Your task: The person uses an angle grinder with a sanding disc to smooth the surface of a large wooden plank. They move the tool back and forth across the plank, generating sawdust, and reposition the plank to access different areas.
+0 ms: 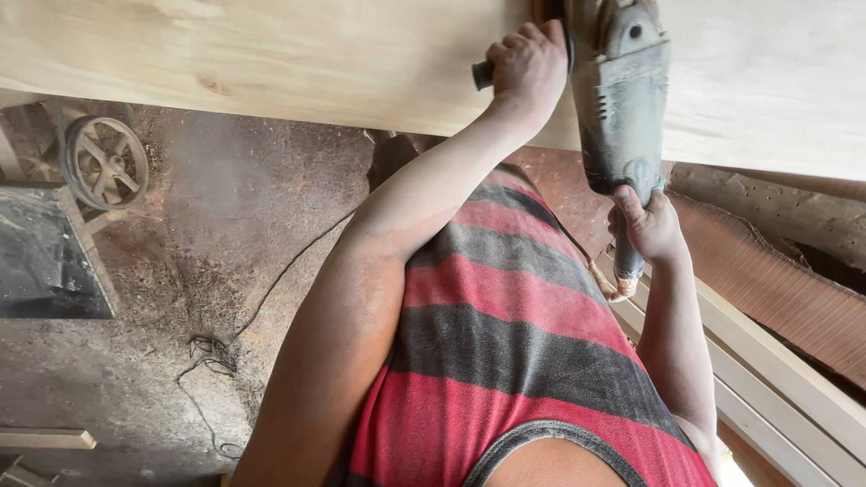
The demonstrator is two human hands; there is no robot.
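Two hands hold one power tool in the head view, a dusty grey angle grinder (621,99) that lies against a wide pale wooden board (271,54). That board is the landmark: it spans the whole top of the picture, and the grinder's head rests on it toward its right part, with the body running down off the board's lower edge.

Beside the grinder's head, the left hand (526,65) is closed round a short dark side handle (483,74), knuckles against the board, its grip wrapped tight. Below the board's edge, the right hand (651,225) clasps the grinder's narrow tail end, fingers curled fully about it, thumb lying up along the casing. Both forearms rise toward the board from a red and grey striped sleeveless shirt (514,343) that fills the middle of the picture beneath it.

Under the board's left half lies a dusty floor (198,298) strewn with sawdust, with a thin dark cable (280,275) trailing across it to a tangle lower down. Farther left beneath the board stands a machine with a spoked pulley wheel (105,162). Below the board's right end lean pale timber strips (776,379) and a reddish ribbed slab (776,280).
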